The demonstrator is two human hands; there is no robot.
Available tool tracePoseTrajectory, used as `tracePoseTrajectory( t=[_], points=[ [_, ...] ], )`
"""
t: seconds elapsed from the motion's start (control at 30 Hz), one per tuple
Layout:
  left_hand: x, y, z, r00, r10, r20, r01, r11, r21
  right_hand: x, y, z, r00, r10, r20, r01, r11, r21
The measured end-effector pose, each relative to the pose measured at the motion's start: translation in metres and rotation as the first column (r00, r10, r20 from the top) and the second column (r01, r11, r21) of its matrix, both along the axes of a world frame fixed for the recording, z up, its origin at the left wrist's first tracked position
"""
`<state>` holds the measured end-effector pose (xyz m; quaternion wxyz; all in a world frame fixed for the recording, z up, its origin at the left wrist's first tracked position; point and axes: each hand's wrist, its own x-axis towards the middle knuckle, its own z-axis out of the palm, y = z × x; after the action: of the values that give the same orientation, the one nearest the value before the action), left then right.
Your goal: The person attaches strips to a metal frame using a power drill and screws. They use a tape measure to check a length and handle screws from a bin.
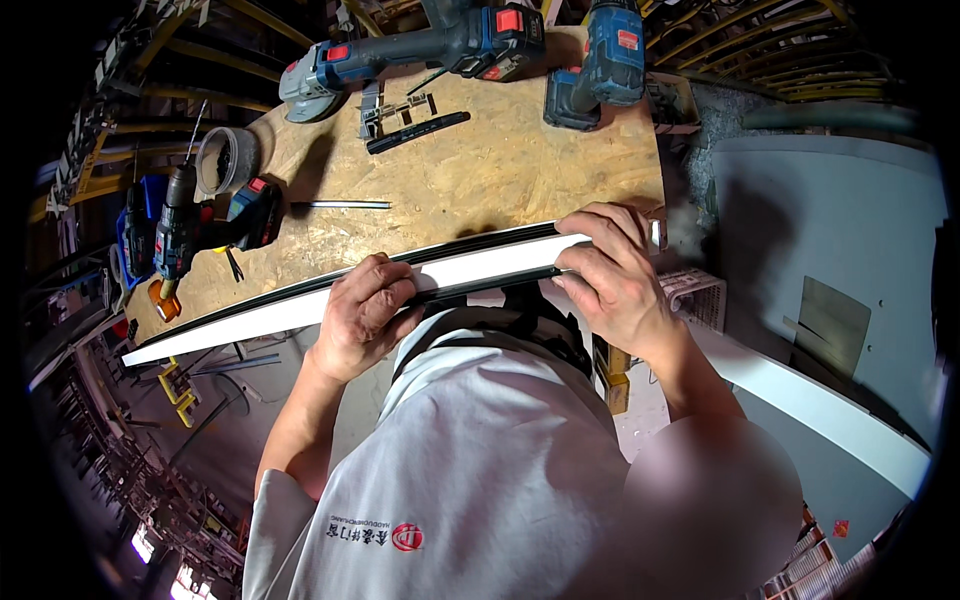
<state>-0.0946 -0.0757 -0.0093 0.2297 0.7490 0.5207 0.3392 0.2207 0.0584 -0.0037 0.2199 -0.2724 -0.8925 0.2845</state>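
Observation:
A long white profile (480, 264) lies slantwise along the near edge of the wooden workbench (500, 160). Dark strips run along both its sides, one of them a black strip (500, 240) on the far side. My left hand (365, 312) is curled over the profile near its middle, thumb on the near side. Farther right, my right hand (615, 275) grips the same profile, fingers over the far edge and thumb at the near dark edge. The profile's left end reaches beyond the bench corner.
On the bench are an angle grinder (400, 50), a blue power tool (610, 60), a cordless drill (178, 228), a round tub (228, 160), a black slotted bar (418, 131) and a thin strip (345, 204). Right of me are a plastic crate (697, 295) and a grey panel (830, 240).

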Motion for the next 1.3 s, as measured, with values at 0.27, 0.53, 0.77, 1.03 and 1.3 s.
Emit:
tracePoseTrajectory(
  t=[0.27, 0.53, 0.77, 1.03, 1.3],
  points=[
    [0.000, 0.000, 0.001, 1.000, 0.007, 0.016, -0.007, 1.000, -0.002, 0.000, 0.000, 0.002, 1.000, 0.006, 0.021, -0.007, 1.000, 0.007],
    [0.000, 0.002, 0.000, 1.000, -0.003, 0.013, 0.003, 0.999, 0.036, -0.001, 0.000, 0.001, 1.000, 0.006, 0.025, -0.006, 1.000, 0.021],
    [0.000, 0.001, 0.002, 1.000, 0.006, 0.011, -0.007, 1.000, 0.020, -0.002, -0.002, 0.000, 1.000, -0.004, 0.011, 0.004, 1.000, 0.029],
    [0.003, 0.000, 0.002, 1.000, 0.006, 0.013, -0.006, 1.000, 0.000, 0.001, -0.003, 0.003, 1.000, -0.030, -0.001, 0.030, 0.999, 0.019],
    [0.000, -0.001, 0.015, 0.998, 0.042, 0.047, -0.039, 0.998, -0.049, 0.010, 0.005, 0.031, 0.993, -0.073, -0.090, 0.081, 0.993, 0.089]
  ],
)
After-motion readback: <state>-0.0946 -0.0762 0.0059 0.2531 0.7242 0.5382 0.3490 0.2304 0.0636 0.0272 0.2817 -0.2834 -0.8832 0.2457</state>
